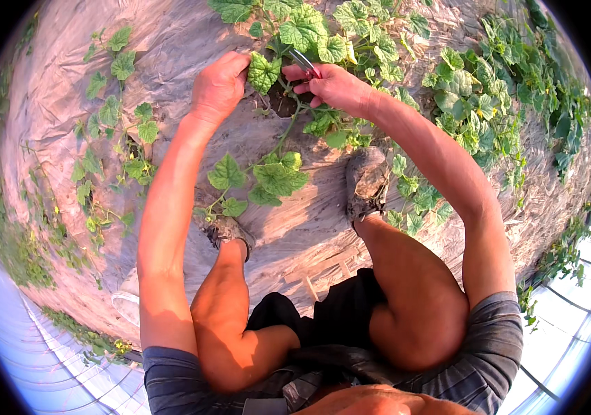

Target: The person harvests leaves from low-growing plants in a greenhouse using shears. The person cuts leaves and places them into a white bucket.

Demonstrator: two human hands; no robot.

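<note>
A leafy vine plant (303, 31) grows from a planting hole (282, 101) in the plastic ground film. My left hand (223, 83) has its fingers curled at the edge of a crinkled green leaf (264, 72); whether it pinches the leaf is hidden. My right hand (329, 85), just right of the hole, is closed around a small cutting tool with red handles (315, 71), its metal blades pointing up and left among the leaves. A stem (290, 129) runs from the hole down towards a cluster of leaves (277, 179) between my feet.
My muddy shoes (368, 179) (225, 231) rest on the film. More vines (482, 98) spread at the right and others (111, 111) at the left. A white bucket (128, 298) stands beyond my left arm. Wooden pieces (321, 272) lie between my legs.
</note>
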